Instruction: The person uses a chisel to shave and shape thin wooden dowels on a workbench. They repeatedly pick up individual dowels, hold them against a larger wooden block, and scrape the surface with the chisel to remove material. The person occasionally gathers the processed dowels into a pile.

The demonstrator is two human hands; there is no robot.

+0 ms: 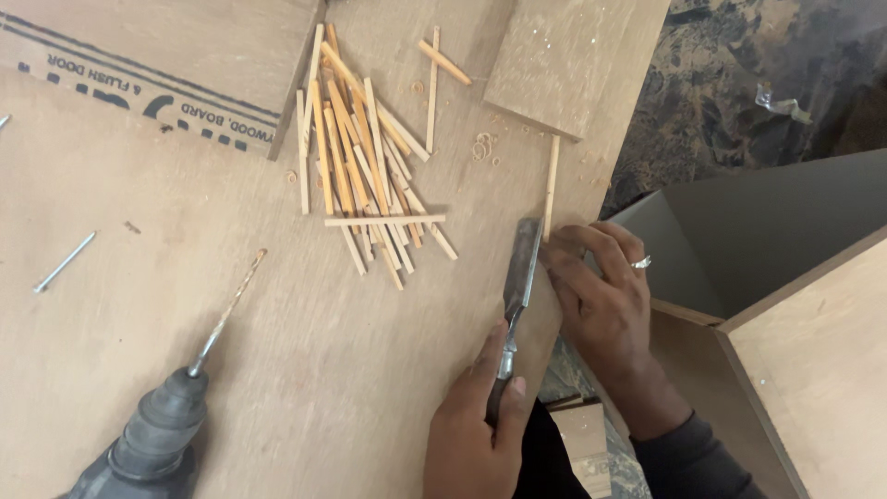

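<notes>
Left hand [480, 434] closed round handle of flat steel chisel [519, 268], blade pointing up-frame, away from the body, right hand [601, 286] pinching thin pale wooden stick [552, 185] – same long axis – on plywood bench [305, 370], fingers [577, 245] hiding stick's near end, handle mostly covered, grey power drill [152, 434] cut off at frame's bottom edge.

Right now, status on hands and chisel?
Left hand grips chisel. Right hand pins thin wooden stick on board edge. Stick pile and drill stand apart.

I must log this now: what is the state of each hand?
Left hand: closed around the chisel handle.
Right hand: fingers pinching the thin wooden stick against the plywood board.
</notes>
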